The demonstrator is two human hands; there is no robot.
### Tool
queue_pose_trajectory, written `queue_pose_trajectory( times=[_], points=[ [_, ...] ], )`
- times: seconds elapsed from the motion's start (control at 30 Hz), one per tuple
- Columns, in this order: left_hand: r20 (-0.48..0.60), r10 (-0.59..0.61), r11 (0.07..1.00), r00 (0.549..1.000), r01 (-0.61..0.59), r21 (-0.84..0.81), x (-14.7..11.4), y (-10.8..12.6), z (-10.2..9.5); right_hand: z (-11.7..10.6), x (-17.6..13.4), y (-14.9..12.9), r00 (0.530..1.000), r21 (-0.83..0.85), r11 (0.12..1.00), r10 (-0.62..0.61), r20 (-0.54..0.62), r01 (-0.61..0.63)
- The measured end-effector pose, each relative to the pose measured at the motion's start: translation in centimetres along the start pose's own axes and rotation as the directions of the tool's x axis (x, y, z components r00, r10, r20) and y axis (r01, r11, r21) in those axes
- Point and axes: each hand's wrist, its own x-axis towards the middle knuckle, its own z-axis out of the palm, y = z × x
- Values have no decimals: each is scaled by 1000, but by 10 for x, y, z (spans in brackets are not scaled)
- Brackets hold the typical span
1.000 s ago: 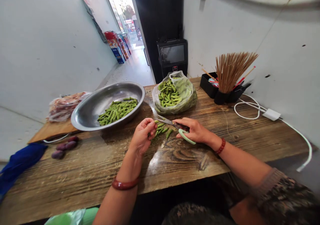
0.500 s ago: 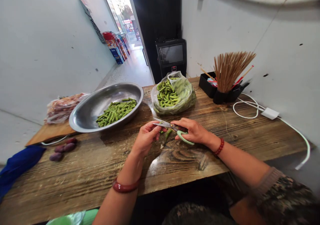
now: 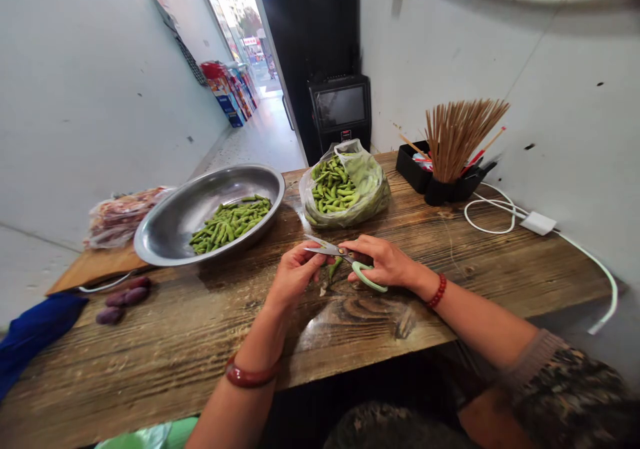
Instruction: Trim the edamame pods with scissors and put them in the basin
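My right hand grips a pair of scissors with pale green handles, the blades parted and pointing left. Close by, the fingers of my left hand are pinched together at the blade tips, on an edamame pod that is mostly hidden behind fingers and blades. Under the scissors a loose green pod lies on the table beside small trimmings. Beyond my hands, a clear plastic bag is full of edamame pods. To its left, a wide steel basin holds a heap of pods.
On the wooden table, several purple-red round items and a blue cloth lie left. A bag of reddish food rests behind them. Skewers stand in a black holder at right, near a white cable.
The camera view has shifted slightly. Both hands and the scissors hold nearly the same place, with the blades still parted at the left fingertips.
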Motion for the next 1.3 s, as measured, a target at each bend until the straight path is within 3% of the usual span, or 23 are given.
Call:
queue_pose_trajectory(
  times=[0.27, 0.97, 1.2, 1.3],
  points=[
    [40, 0, 1000, 999, 0, -19, -1, 1, -3, 0, 0, 1, 1000, 31, 1000, -2, 16, 2],
    [147, -76, 997, 986, 75, 11, -1, 2, -15, -4, 0, -2, 999, -74, 997, -1, 33, 3],
    [11, -108, 982, 994, 108, -154, 4, 5, -22, -8, 3, 3, 997, -4, 999, 37, -70, -38],
    [-100, -54, 996, 994, 61, 60, 11, -2, -23, -8, 4, 3, 994, 3, 999, 48, -99, -48]
  ],
)
